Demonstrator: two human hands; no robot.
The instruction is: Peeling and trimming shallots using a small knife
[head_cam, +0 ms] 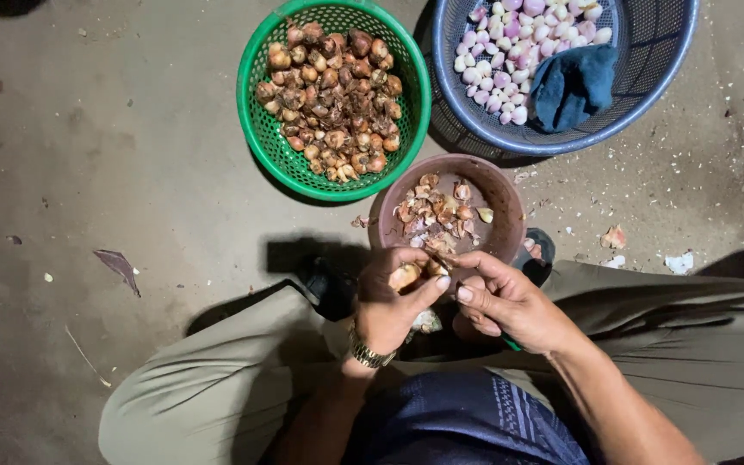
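Bare concrete floor, grey-brown and speckled with scraps of peel, fills the view around a seated person whose knees in khaki trousers spread to either side.

Nearest, between the knees, the two hands meet. The left hand, with a metal watch on its wrist, is curled around one shallot, a small bulb with pale tan skin, partly stripped, pinched between thumb and fingers. The right hand is closed on a knife with a green handle (only the handle end shows below the palm), its fingertips touching the shallot from the other side.

Just beyond the hands sits one brown bowl, holding a loose heap of papery peelings, tan and pinkish.

Farther out stand two baskets, touching each other at the rim. The green basket on the left is heaped with unpeeled shallots, brown and dry-skinned, too many to count. The blue basket on the right, cut off by the top edge, holds peeled shallots, smooth, white to pale purple, with one dark blue cloth lying beside them inside the basket.

One dry leaf lies on the floor well to the left.
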